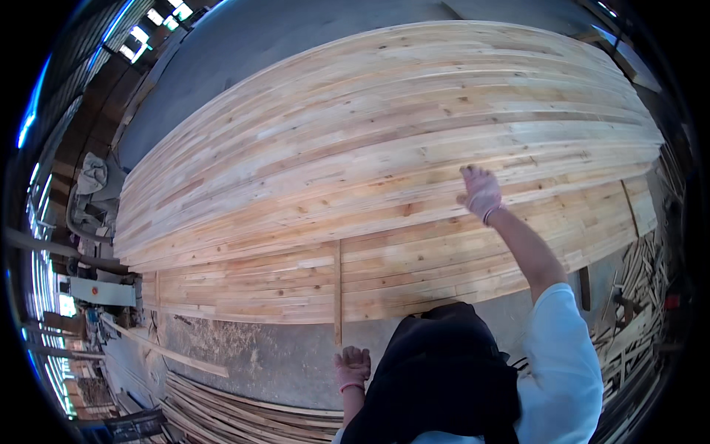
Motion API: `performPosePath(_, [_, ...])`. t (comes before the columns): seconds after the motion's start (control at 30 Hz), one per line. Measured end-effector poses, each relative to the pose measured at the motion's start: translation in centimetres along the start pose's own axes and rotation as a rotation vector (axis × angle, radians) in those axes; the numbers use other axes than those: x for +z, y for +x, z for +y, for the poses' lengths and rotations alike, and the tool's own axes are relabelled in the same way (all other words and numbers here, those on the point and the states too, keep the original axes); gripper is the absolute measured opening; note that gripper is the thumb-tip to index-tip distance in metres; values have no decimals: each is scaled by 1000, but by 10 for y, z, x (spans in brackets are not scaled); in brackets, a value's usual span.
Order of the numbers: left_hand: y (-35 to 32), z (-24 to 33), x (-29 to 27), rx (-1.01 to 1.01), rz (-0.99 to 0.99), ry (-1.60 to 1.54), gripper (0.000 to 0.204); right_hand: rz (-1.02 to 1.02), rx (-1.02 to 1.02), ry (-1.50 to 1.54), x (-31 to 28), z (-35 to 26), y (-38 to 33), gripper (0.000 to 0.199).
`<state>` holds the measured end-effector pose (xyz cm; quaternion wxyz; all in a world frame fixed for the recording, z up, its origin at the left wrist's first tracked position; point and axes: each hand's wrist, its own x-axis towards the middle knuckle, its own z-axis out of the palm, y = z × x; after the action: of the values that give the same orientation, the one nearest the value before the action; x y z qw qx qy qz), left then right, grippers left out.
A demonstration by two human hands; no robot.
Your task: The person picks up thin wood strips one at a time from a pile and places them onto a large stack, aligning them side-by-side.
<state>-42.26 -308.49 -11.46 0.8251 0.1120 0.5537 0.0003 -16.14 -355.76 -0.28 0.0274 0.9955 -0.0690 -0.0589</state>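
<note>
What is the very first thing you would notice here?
A huge pale panel of glued wooden strips fills the middle, lying on a second panel of the same wood. The right hand, in a pinkish glove, rests on the top panel's near edge. The left hand grips a thin upright wooden stick at the lower centre, above the sawdust-strewn grey floor.

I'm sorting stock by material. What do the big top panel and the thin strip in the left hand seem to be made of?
The panel looks like bare, unfinished softwood glued up from narrow boards: pale grain, knots and joint lines show. The strip, held upright by the left hand, looks like the same raw pale wood.
</note>
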Motion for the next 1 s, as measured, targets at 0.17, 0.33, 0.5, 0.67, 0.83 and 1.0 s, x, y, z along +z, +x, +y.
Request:
performPosePath(0.17, [3, -17, 14, -80, -137, 17, 54, 36, -14, -383, -26, 42, 95, 75])
performPosePath(0.33, [-27, -13, 30, 100, 104, -36, 43, -66, -97, -306, -29, 45, 138, 59])
performPosePath(0.5, [-40, -26, 36, 131, 199, -45, 45, -212, -185, -127, -66, 53, 139, 66])
performPosePath(0.67, [-36, -41, 61, 83, 77, 42, 36, -202, -244, -154, -71, 50, 139, 52])
performPosePath(0.83, [-12, -33, 60, 5, -133, 67, 41, -119, -109, -215, -60, 40, 98, 20])
performPosePath(1.0, [-22, -21, 79, -49, -145, 70, 39, -308, -401, -165, -49, 58, 55, 15])
